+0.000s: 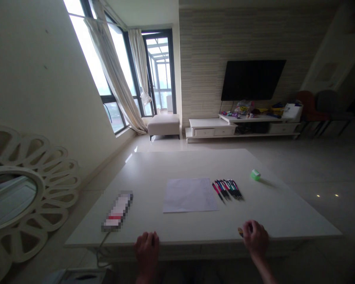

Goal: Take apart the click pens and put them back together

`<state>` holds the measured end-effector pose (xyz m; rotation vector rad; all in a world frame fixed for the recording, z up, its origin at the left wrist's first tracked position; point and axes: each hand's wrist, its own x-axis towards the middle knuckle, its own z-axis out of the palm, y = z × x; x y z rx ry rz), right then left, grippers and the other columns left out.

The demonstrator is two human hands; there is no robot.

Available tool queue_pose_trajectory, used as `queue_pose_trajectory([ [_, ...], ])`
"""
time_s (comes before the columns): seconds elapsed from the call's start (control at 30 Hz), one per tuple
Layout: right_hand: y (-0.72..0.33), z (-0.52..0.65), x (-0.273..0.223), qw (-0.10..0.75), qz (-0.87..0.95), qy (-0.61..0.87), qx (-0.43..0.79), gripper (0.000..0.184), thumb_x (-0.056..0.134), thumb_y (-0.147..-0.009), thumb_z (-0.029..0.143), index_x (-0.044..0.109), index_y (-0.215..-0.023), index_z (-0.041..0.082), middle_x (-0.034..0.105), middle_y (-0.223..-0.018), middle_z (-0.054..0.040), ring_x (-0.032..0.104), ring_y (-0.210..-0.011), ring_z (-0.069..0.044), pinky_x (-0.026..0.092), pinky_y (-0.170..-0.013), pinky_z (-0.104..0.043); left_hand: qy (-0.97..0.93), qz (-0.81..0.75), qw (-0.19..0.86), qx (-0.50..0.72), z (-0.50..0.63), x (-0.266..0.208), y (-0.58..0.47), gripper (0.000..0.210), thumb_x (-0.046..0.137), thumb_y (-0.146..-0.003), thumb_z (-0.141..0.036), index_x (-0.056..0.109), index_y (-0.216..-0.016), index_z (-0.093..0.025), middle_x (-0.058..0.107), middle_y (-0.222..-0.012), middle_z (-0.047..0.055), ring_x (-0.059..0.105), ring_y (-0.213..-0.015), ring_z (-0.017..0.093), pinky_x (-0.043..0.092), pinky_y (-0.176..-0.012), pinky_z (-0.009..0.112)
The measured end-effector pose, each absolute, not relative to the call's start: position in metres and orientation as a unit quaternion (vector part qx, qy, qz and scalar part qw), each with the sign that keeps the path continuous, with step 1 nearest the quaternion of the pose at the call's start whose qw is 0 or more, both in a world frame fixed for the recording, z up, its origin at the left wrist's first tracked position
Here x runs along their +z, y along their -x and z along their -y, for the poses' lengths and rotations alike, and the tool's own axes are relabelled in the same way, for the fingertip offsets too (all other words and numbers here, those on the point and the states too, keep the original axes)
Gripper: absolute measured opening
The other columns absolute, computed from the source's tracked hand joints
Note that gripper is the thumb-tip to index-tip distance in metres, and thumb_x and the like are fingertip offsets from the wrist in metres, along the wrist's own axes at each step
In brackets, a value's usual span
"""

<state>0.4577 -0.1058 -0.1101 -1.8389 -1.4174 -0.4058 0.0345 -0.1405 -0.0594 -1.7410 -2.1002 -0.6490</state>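
At table (195, 239) edge: left fingers (148, 236) curled; brown object (240, 232) against right fingers (249, 226), grip unclear.

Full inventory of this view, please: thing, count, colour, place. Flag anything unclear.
Paper: several sheets, white, table centre
Pens: several (exact count unclear), mixed, right of paper
Block: 1, green and white, table right
Device: 1, pixelated pinkish-white, table left
Cable: 1, pale, near left edge
Small object: 1, brownish, at right hand, unclear
Table: 1, white, foreground
Mirror: 1, white frame, far left
Windows: several, dark frames, back left
Curtains: 2, cream, at windows
Bench: 1, pale, back
TV: 1, black, back wall
Cabinet: 1, white, under TV
Chairs: 2, reddish and grey, back right
Left hand: 1, bare, near table edge
Right hand: 1, bare, near table edge
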Motion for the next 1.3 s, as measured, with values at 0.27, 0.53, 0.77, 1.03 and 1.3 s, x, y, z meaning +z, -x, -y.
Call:
queue_pose_trajectory([
  [0.27, -0.458, 0.104, -0.113, 0.385, 0.557, 0.716, -0.172, 0.023, 0.041, -0.080, 0.036, 0.049, -0.066, 0.020, 0.054, -0.060, -0.0058, 0.047, -0.060, -0.022, 0.030, -0.061, -0.031, 0.616, 0.736, 0.165, -0.226, 0.141, -0.059, -0.034, 0.035, 0.036, -0.087, -0.033, 0.055, -0.059, -0.021, 0.057, -0.066, 0.004, 0.051, -0.072, 0.020, 0.033, -0.072, 0.034],
  [0.53, -0.458, 0.105, -0.111, 0.370, 0.552, 0.725, -0.178, 0.023, 0.040, -0.081, 0.034, 0.049, -0.066, 0.020, 0.054, -0.061, -0.0057, 0.046, -0.062, -0.021, 0.028, -0.062, -0.030, 0.657, 0.718, 0.108, -0.202, 0.125, -0.052, -0.020, 0.032, 0.036, -0.086, -0.032, 0.058, -0.066, -0.021, 0.061, -0.068, 0.003, 0.054, -0.070, 0.018, 0.034, -0.071, 0.030],
  [0.77, -0.460, 0.105, -0.111, 0.351, 0.566, 0.727, -0.167, 0.021, 0.040, -0.080, 0.033, 0.048, -0.065, 0.020, 0.052, -0.060, -0.0049, 0.046, -0.063, -0.021, 0.027, -0.062, -0.030, 0.678, 0.715, 0.037, -0.169, 0.093, -0.032, -0.007, 0.032, 0.036, -0.085, -0.031, 0.058, -0.065, -0.020, 0.062, -0.068, 0.003, 0.054, -0.067, 0.016, 0.033, -0.067, 0.028],
  [1.03, -0.460, 0.106, -0.108, 0.341, 0.571, 0.729, -0.161, 0.019, 0.040, -0.080, 0.031, 0.047, -0.066, 0.020, 0.051, -0.061, -0.0044, 0.045, -0.064, -0.021, 0.026, -0.062, -0.030, 0.638, 0.740, 0.059, -0.205, 0.096, -0.038, -0.007, 0.031, 0.035, -0.084, -0.033, 0.058, -0.069, -0.019, 0.064, -0.072, 0.004, 0.054, -0.070, 0.017, 0.034, -0.069, 0.027],
  [1.3, -0.459, 0.106, -0.106, 0.335, 0.569, 0.733, -0.163, 0.020, 0.039, -0.081, 0.031, 0.047, -0.066, 0.020, 0.053, -0.062, -0.0049, 0.045, -0.066, -0.021, 0.026, -0.064, -0.030, 0.636, 0.741, 0.070, -0.203, 0.096, -0.037, -0.008, 0.033, 0.034, -0.086, -0.033, 0.056, -0.067, -0.019, 0.063, -0.071, 0.004, 0.054, -0.069, 0.016, 0.034, -0.068, 0.027],
])
